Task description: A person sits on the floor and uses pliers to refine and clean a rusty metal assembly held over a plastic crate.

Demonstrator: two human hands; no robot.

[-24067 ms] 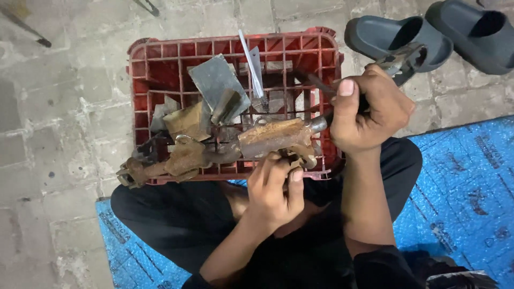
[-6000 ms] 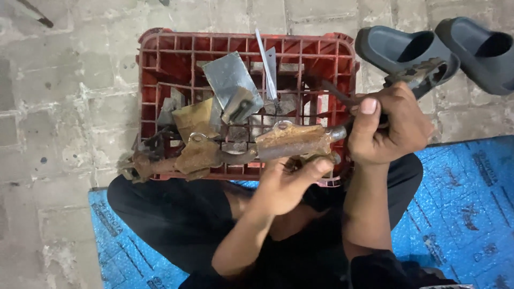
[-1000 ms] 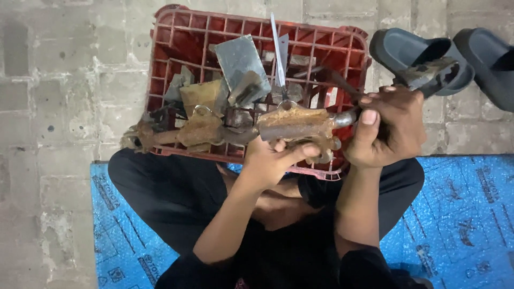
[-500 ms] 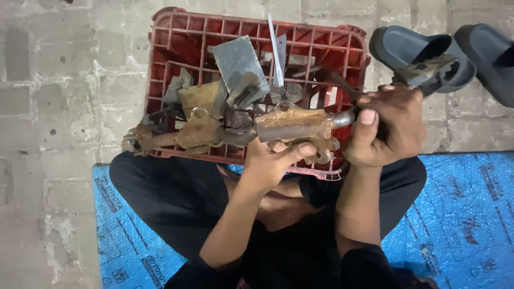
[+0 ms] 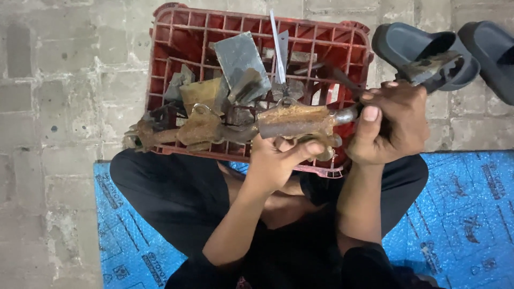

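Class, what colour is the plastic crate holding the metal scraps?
Red; the crate shows best in the head view.

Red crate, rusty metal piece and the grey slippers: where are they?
red crate (image 5: pixel 176 32), head view, on its upper left rim.
rusty metal piece (image 5: pixel 294 120), head view, on its thick middle.
grey slippers (image 5: pixel 399 43), head view, on the nearer slipper's strap.

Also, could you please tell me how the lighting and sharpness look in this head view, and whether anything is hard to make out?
Head view: light is even and flat, with no glare; the red crate and rusty metal part are fairly sharp. The left hand and right hand look slightly soft. The dark trousers lose detail, and the tool in the right hand is hard to identify against the grey sandal.
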